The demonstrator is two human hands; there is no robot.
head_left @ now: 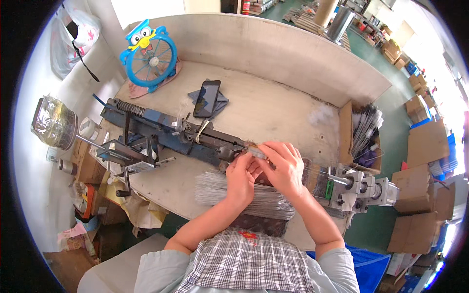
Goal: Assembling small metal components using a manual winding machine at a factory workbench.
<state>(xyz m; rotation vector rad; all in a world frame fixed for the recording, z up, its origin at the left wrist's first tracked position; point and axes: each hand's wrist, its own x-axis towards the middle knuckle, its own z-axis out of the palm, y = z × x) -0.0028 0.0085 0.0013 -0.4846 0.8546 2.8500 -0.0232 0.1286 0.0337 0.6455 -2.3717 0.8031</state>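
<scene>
Both my hands meet at the right end of a long dark metal bench device (215, 138). A small whitish, clear-looking piece (257, 152) sits between my fingertips; its kind is too small to tell. My right hand (284, 166) pinches it from above. The fingers of my left hand (241, 179) are drawn together just below it, beside the device's tip, and what they grip is hidden. Under my wrists lies a thick bundle of thin, light grey wires (220, 188), resting on a dark patterned cloth (266, 224).
A phone (207, 99) lies on a cloth behind the device. Farther back stands a blue cartoon fan (152, 61). A crank mechanism (124, 151) is at left, a metal shaft unit (364, 188) at right. A cardboard box (346, 136) holds more thin strands. A raised board (273, 49) edges the table.
</scene>
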